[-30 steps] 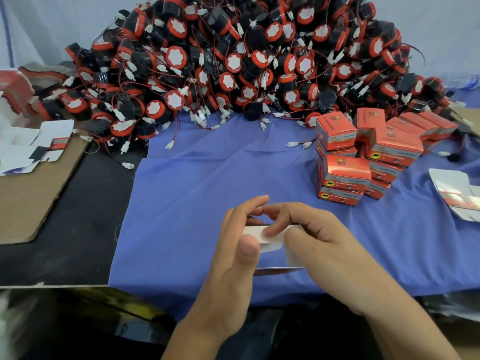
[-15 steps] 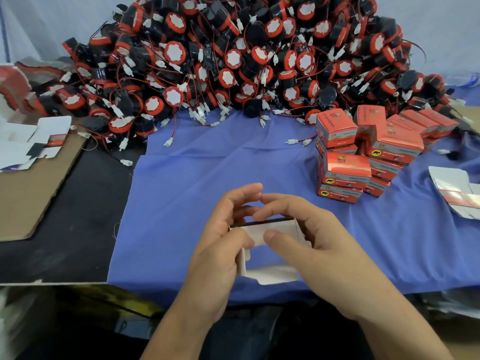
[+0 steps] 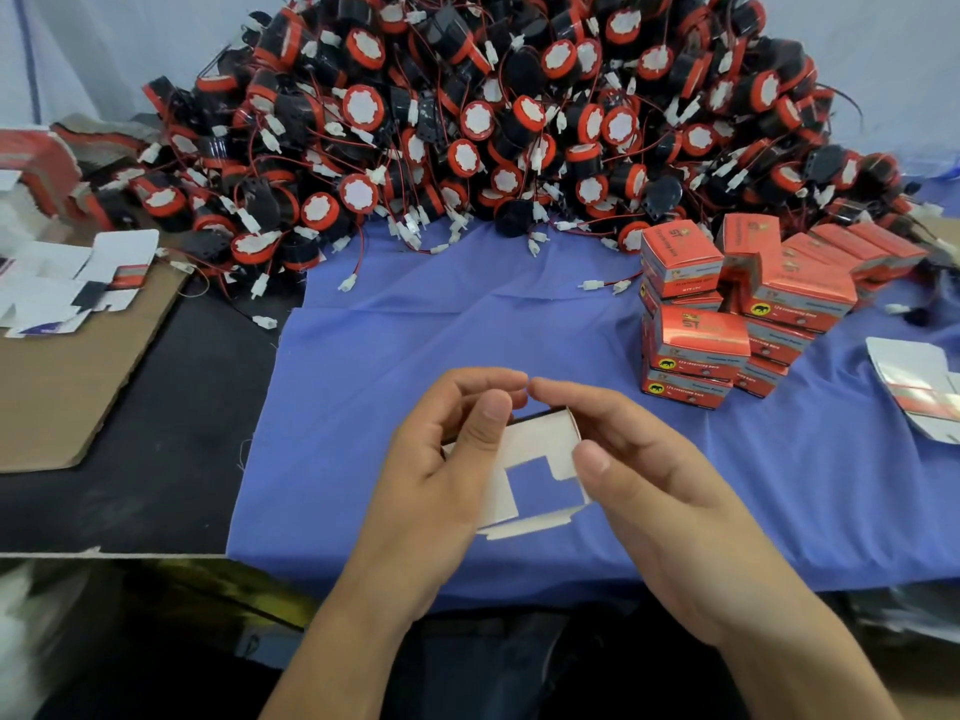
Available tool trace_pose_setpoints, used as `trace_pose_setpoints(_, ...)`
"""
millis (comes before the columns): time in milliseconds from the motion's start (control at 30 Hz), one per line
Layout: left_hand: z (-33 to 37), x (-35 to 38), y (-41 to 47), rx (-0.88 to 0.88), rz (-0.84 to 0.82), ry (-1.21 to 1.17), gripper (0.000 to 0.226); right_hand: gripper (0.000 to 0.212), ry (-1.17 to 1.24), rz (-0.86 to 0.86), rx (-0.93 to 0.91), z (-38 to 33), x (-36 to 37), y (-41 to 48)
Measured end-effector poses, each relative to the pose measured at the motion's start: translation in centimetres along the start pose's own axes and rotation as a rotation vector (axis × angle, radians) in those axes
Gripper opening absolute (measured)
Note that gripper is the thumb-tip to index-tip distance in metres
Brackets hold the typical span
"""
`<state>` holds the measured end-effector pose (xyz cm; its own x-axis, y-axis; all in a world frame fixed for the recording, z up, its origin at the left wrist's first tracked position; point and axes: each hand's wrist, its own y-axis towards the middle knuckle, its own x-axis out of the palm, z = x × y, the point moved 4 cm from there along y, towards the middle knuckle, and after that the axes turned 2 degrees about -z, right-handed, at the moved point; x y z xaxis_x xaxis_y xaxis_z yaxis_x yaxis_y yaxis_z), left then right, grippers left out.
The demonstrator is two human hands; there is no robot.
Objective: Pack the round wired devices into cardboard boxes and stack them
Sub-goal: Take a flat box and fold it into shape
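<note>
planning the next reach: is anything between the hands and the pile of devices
Nothing visible does. The left hand and right hand hold the box, and only bare cloth lies between them and the pile, bar a few loose connectors at its near edge. The stack sits off to the right.

The left hand (image 3: pixel 436 485) and the right hand (image 3: pixel 649 485) are uncovered, and so are the left forearm (image 3: pixel 332 652) and the right forearm (image 3: pixel 810 667), bare skin running all the way to the lower edge of the view. The fingers are slim with smooth knuckles. The left thumbnail (image 3: pixel 491 407) is short, rounded and trimmed close; the right thumbnail (image 3: pixel 592 459) is cut the same way. Low between the forearms lies dark fabric (image 3: pixel 519 667), perhaps the person's clothing, though its cut cannot be made out.
</note>
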<state>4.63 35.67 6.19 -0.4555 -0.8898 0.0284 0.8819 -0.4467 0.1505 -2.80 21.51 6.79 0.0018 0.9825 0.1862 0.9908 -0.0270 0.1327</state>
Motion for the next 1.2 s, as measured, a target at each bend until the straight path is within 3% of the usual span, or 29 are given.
trace_pose_setpoints(233,0.6,0.2,-0.1,0.035,-0.088,0.024,0.024,0.031,-0.041,0.03,-0.01,-0.1,0.1,0.0)
trace_pose_setpoints(333,0.4,-0.1,-0.2,0.033,-0.163,0.004,0.037,0.032,-0.051,0.05,-0.014,-0.1,-0.1,-0.1)
trace_pose_setpoints(433,0.0,-0.4,-0.5,0.038,-0.225,-0.093,0.057,0.029,-0.052,0.08,-0.022,0.0,-0.3,-0.2)
trace_pose_setpoints(567,0.0,-0.8,-0.9,0.04,-0.29,-0.31,0.048,0.027,0.043,0.143,0.014,-0.1,-0.8,-0.3)
trace_pose_setpoints(767,-0.5,-0.7,-1.0,0.098,-0.267,-0.121,0.035,0.044,0.082,0.041,0.071,-0.6,-1.2,-0.6)
trace_pose_setpoints(1033,0.8,-0.3,-0.6,0.136,-0.243,0.1,0.043,0.035,-0.002,-0.017,0.04,-0.7,-0.7,-1.0)
trace_pose_setpoints(1200,1.1,-0.7,-0.8,0.163,-0.234,0.124,0.043,0.041,0.081,-0.075,0.035,-0.5,-0.6,-1.1)
